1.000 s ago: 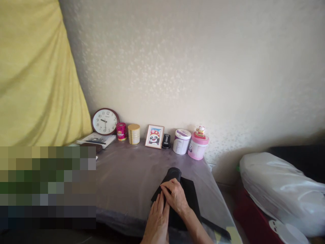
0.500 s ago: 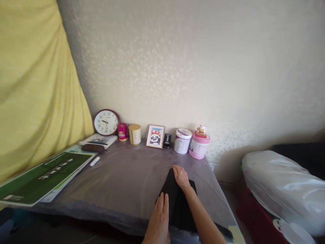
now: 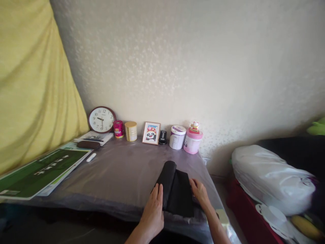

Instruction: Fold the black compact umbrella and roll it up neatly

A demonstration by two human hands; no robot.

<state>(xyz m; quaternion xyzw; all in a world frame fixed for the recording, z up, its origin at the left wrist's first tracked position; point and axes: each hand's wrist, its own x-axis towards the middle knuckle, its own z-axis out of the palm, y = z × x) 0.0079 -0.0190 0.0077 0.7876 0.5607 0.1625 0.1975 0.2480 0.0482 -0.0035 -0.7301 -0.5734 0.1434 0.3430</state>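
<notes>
A black, folded piece of cloth-like material (image 3: 180, 193) lies near the front right of the table. Its left part is a thick rounded fold and its right part a flat flap. My left hand (image 3: 154, 206) rests along the lower left side of the fold, fingers stretched out and lying on it. At the flap's right edge, my right hand (image 3: 199, 192) has its fingers curled in against the material, seemingly pinching it; the fingertips are partly hidden.
Along the wall stand a clock (image 3: 102, 119), a pink tin (image 3: 118, 129), a yellow canister (image 3: 131, 131), a framed panda picture (image 3: 151, 133) and two tubs (image 3: 177, 137). A green sheet (image 3: 45, 173) covers the table's left. A white plastic bag (image 3: 269, 176) sits right, beyond the table edge.
My right hand has moved from the top of the black material down to its right edge. The trailing strip at lower right is gone, and a rounded fold now shows on the left.
</notes>
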